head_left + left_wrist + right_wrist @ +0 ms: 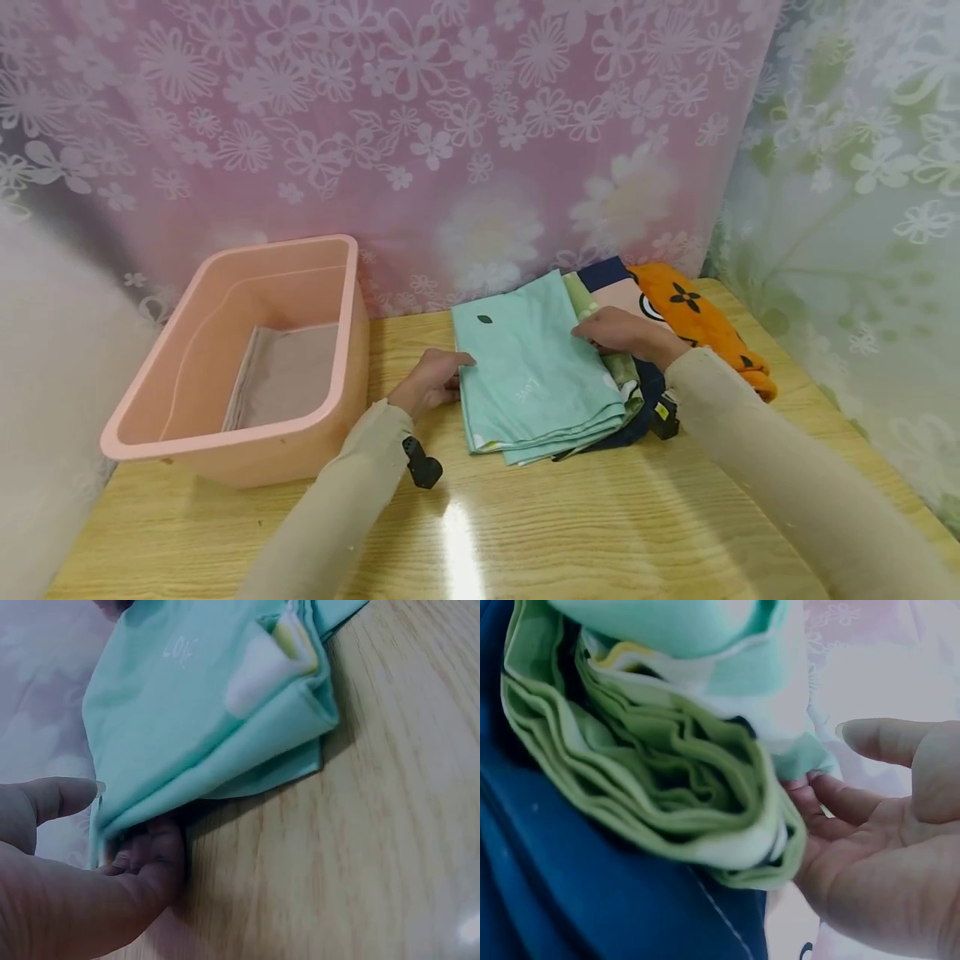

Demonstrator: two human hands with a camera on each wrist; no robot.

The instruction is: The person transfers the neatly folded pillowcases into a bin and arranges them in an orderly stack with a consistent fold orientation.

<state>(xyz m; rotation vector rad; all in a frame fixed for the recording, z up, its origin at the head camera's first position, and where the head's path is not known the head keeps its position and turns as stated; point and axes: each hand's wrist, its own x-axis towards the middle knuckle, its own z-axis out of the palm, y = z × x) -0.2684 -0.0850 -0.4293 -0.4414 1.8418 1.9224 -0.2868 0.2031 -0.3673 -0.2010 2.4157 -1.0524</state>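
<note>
A folded mint-green cloth (536, 358) with a small dark leaf and the word "LOVE" lies on top of other folded fabric. My left hand (435, 379) grips its left edge, thumb above and fingers (161, 851) curled beneath. At the opposite edge, my right hand (622, 329) holds the cloth's side. In the right wrist view its fingertips (810, 787) meet a mint corner, with the thumb standing a little apart. Under that edge shows a green folded cloth (682, 780), over dark blue fabric (547, 877).
A pink plastic tub (345, 350) stands at the left, with a folded greyish cloth (292, 375) on its bottom. An orange cloth (693, 312) with dark motifs lies at the right. Behind the wooden table (525, 533) hangs a pink flowered curtain (480, 150).
</note>
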